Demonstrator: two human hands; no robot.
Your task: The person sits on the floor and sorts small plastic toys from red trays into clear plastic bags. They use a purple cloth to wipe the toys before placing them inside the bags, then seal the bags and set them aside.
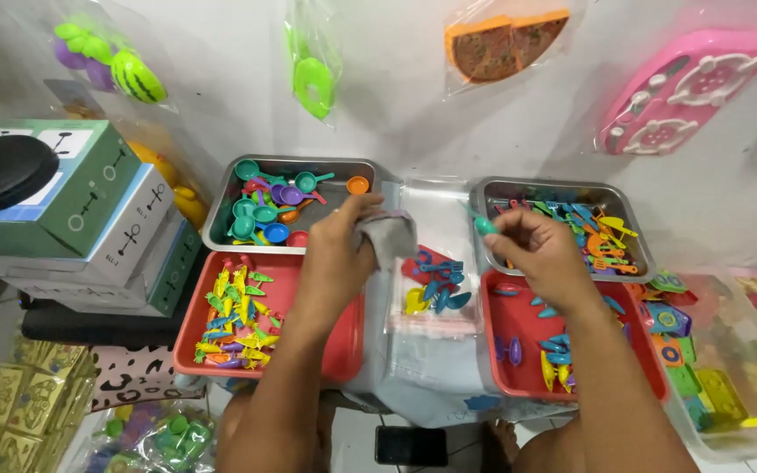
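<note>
Clear plastic bag (435,302) lay at the centre between 2 red trays, with small blue, red and yellow toy pieces (435,285) showing inside it. Left hand (343,241) reached forward, wrist bent, its grip closed on the bag's bunched upper edge. Right hand (532,245) hovered just beside, fingers pinched around a teal toy utensil (484,225). Behind stood 2 metal trays (221,206) of coloured toy cookware.

Clear bag (435,293) lies flat, mouth pinched by the left hand (343,241); teal toy (484,225) sticks up from the right hand (536,245).
</note>
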